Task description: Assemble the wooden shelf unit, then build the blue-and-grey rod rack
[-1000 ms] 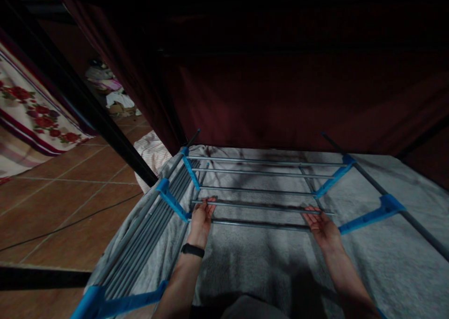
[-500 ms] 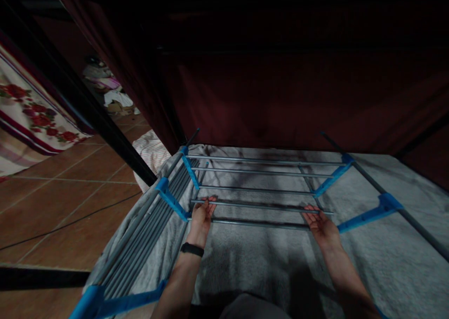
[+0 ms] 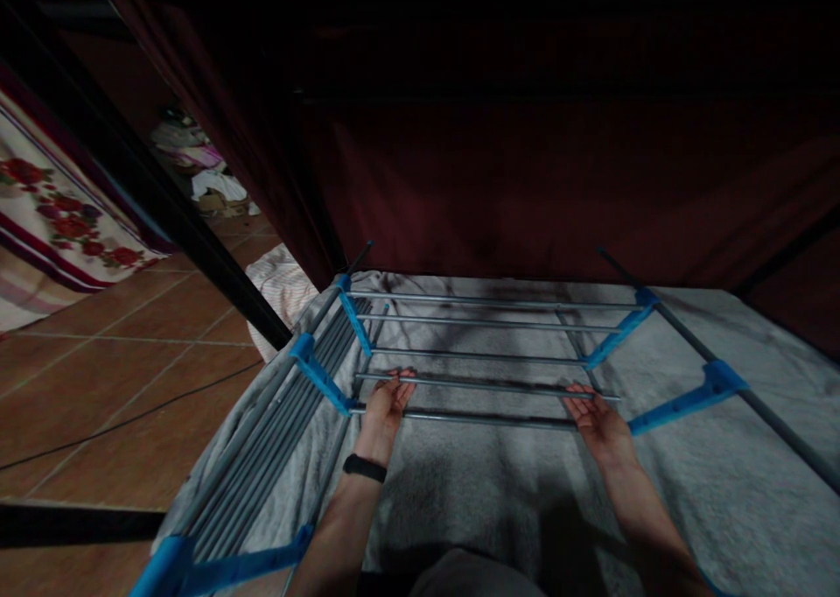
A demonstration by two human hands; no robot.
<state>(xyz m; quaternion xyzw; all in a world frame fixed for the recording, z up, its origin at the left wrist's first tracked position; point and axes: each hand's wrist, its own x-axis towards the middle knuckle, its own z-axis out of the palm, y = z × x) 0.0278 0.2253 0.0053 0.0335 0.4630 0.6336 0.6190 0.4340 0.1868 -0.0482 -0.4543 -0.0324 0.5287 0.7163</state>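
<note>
A drying rack of grey metal rods (image 3: pixel 486 385) and blue plastic joints (image 3: pixel 320 375) lies on a grey fleecy cloth (image 3: pixel 472 483). My left hand (image 3: pixel 387 402), with a black band on its wrist, rests at the left end of the two nearest rods, its fingers stretched forward. At the right end of the same rods lies my right hand (image 3: pixel 596 420), its fingers also stretched out and apart. Neither hand is wrapped round a rod. The light is dim.
A bundle of folded rods (image 3: pixel 262 457) runs along the rack's left side. A dark red curtain (image 3: pixel 525 186) hangs behind. Terracotta floor tiles (image 3: pixel 118 378), a black post (image 3: pixel 164 212), a floral cloth (image 3: pixel 59 212) and a heap of clothes (image 3: pixel 203 177) lie to the left.
My left hand has slid slightly to the right along the rods. The right hand and the rack have barely moved.
</note>
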